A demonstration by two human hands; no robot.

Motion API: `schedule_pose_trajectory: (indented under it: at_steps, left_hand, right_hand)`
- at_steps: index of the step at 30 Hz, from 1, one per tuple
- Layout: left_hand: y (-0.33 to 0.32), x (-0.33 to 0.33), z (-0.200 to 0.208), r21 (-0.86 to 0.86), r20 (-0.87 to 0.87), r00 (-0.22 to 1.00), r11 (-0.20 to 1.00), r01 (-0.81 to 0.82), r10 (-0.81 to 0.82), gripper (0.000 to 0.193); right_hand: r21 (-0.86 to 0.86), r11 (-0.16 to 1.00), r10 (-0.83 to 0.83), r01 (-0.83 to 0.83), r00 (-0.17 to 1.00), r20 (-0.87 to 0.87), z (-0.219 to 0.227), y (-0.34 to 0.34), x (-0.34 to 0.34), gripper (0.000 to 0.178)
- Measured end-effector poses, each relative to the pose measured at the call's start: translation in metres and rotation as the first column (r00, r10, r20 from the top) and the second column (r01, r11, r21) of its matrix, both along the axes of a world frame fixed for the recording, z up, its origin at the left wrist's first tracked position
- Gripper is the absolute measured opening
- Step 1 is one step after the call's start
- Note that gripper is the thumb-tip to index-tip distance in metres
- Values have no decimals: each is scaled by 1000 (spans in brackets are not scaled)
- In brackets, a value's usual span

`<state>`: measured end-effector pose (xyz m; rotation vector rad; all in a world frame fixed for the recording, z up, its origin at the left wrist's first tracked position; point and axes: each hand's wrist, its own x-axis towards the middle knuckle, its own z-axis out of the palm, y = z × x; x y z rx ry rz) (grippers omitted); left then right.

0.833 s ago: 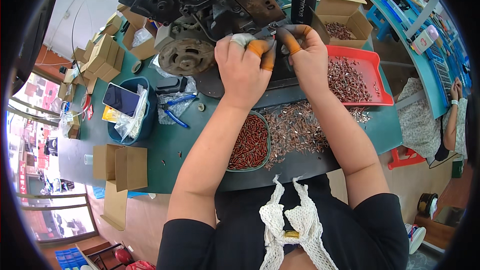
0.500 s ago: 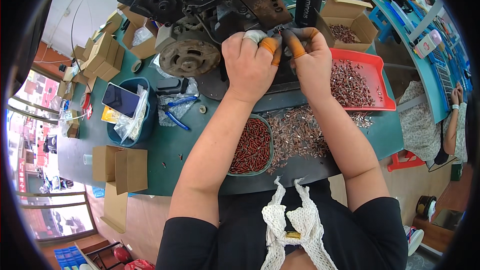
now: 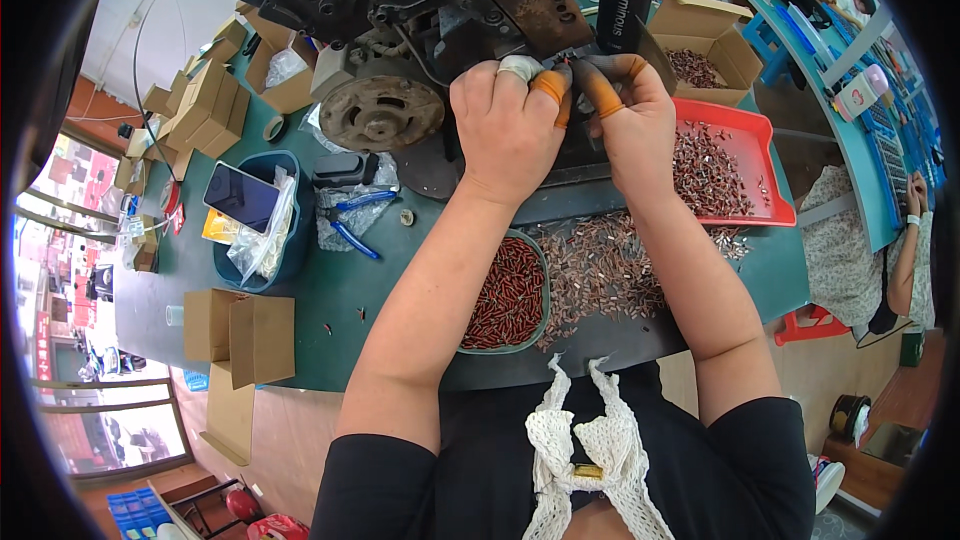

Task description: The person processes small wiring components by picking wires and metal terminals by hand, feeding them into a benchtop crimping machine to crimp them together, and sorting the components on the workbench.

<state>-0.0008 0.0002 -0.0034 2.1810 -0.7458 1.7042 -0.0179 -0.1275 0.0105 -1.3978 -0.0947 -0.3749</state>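
Note:
My left hand (image 3: 508,130) and my right hand (image 3: 638,130) meet under the front of a dark, worn machine (image 3: 470,0). Orange finger cots cover some fingertips of both hands, and a white wrap circles one left finger. Thumbs and fingers are pinched closed and almost touching; whatever they grip is too small and hidden to name. Below my forearms, a green-rimmed basin (image 3: 507,295) holds many small red-brown cylindrical pieces. Beside it, loose copper and silver-coloured pieces (image 3: 600,270) lie spread on the table. More of these fill part of a red tray (image 3: 735,165) by my right wrist.
A black bottle (image 3: 628,0) and an open carton of small pieces (image 3: 705,45) stand behind the tray. Left of the machine are blue-handled pliers (image 3: 350,225), a blue bin (image 3: 255,275) with a phone (image 3: 242,196) on top, and cardboard boxes (image 3: 210,110). Other people sit at a bench on the right.
The fingertips of both hands have drawn closer together at the machine. The whole view has shifted slightly, while the pieces, basin and tray stay in place.

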Motion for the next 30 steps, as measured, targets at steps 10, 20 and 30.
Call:
schedule_pose_trajectory:
  at_steps: [10,20,30]
  left_hand:
    - [-2,0,5,-37,0,1000,999,24,-24,24]
    - [10,-17,7,-44,-25,998,997,62,-63,22]
    - [61,-155,-15,94,-898,426,994,-55,108,39]
  right_hand:
    - [-246,965,-84,90,996,34,9,-6,-3,19]
    - [-67,997,25,-30,997,-69,7,0,-19,18]
    - [-326,925,-245,193,961,-126,-44,-136,-84,18]
